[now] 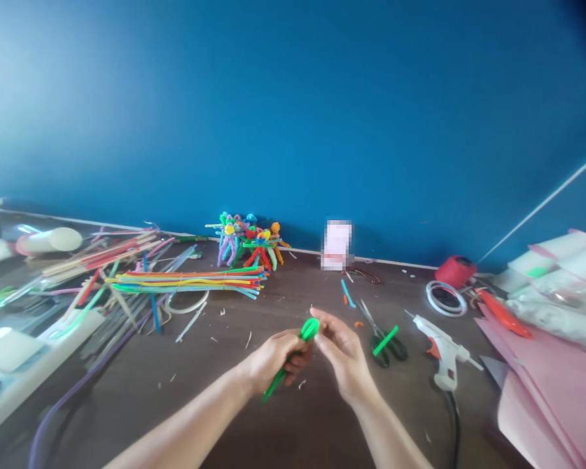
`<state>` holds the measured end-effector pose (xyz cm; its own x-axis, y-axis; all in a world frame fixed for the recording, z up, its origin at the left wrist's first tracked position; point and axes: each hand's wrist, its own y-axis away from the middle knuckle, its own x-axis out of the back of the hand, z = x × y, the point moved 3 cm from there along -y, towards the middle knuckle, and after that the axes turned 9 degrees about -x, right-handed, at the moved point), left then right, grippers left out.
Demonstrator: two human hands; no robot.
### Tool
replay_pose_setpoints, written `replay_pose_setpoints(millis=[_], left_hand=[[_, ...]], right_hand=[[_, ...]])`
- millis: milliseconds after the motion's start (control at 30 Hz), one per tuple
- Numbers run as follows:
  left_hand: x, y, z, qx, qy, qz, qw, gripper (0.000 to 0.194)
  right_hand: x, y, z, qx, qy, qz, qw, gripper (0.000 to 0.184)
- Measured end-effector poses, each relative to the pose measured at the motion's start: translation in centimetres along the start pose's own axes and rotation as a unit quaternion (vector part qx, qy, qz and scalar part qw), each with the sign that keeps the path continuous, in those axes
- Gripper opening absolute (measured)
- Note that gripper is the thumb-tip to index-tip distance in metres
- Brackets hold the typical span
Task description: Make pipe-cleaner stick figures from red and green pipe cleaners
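Green pipe cleaners (275,383), bent into a loop at the upper end, are held over the middle of the table. My left hand (279,355) is closed around their middle, and the lower ends stick out below the fist. At the looped end, my right hand (339,348) has its thumb and fingers pinched on the green loop. Just right of my right hand lie black-handled scissors (371,319), with a short green pipe cleaner piece (385,340) across the handles.
A white glue gun (444,355) with a black cord lies to the right, beside pink sheets (542,397). At left lies a bundle of coloured pipe cleaners (190,281). Several small pipe cleaner figures (254,241) stand by the blue wall. A red spool (455,271) sits at back right.
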<state>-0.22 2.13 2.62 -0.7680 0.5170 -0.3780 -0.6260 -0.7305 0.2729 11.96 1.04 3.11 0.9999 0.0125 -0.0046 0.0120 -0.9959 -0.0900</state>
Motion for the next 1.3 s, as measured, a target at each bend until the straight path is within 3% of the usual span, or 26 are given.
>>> replay_pose_setpoints(millis=[267, 400, 633, 833, 933, 1133, 1233, 1300], left_hand=[[-0.3, -0.1, -0.1, -0.045, -0.048, 0.014, 0.998, 0.009], [-0.2, 0.0, 0.1, -0.118, -0.157, 0.020, 0.980, 0.013], [-0.4, 0.8, 0.9, -0.241, -0.419, 0.040, 0.875, 0.022], [-0.3, 0.9, 1.0, -0.325, -0.526, 0.050, 0.784, 0.025], [-0.2, 1.0, 1.1, -0.326, -0.565, 0.050, 0.757, 0.024], [-0.4, 1.0, 1.1, -0.275, -0.583, 0.080, 0.760, 0.017], [-0.5, 0.9, 1.2, -0.296, -0.547, 0.104, 0.776, 0.018], [-0.5, 0.9, 1.2, -0.328, -0.544, 0.103, 0.765, 0.023]], right_hand=[[0.0, 0.2, -0.4, 0.036, 0.087, -0.001, 0.996, 0.026], [-0.1, 0.4, -0.6, 0.052, 0.124, 0.015, 0.991, 0.028], [-0.3, 0.8, -1.1, 0.090, 0.172, 0.040, 0.980, 0.036], [-0.5, 1.0, -1.4, 0.115, 0.176, 0.018, 0.977, 0.034], [-0.5, 1.0, -1.6, 0.117, 0.184, 0.022, 0.976, 0.030], [-0.5, 0.8, -1.4, 0.102, 0.205, 0.059, 0.972, 0.020], [-0.3, 0.7, -1.3, 0.082, 0.197, 0.082, 0.974, 0.016], [-0.1, 0.7, -1.2, 0.064, 0.190, 0.096, 0.975, 0.016]])
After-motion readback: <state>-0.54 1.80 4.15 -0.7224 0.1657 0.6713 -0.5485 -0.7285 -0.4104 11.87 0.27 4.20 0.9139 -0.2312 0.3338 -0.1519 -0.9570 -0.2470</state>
